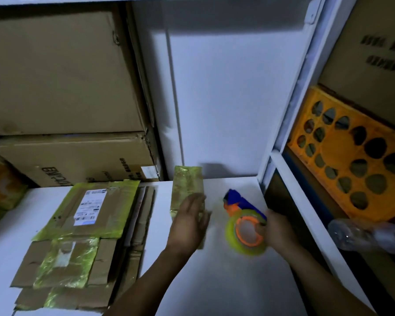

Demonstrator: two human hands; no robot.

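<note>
A small cardboard box [187,185] wrapped in yellow-green tape lies on the white table [214,281] near its far edge. My left hand [191,221] rests flat on the box's near part, fingers straight. To the right, my right hand [275,229] grips a tape dispenser [245,231] with a yellow tape roll on an orange hub and a blue handle. The dispenser sits just above or on the table, a short way right of the box; the image is blurred there.
A stack of flattened taped cartons [82,236] with a shipping label lies at the table's left. Large cardboard boxes [62,87] are stacked behind it. On the right, shelving holds an orange perforated crate [351,160] and a clear plastic bottle [369,236].
</note>
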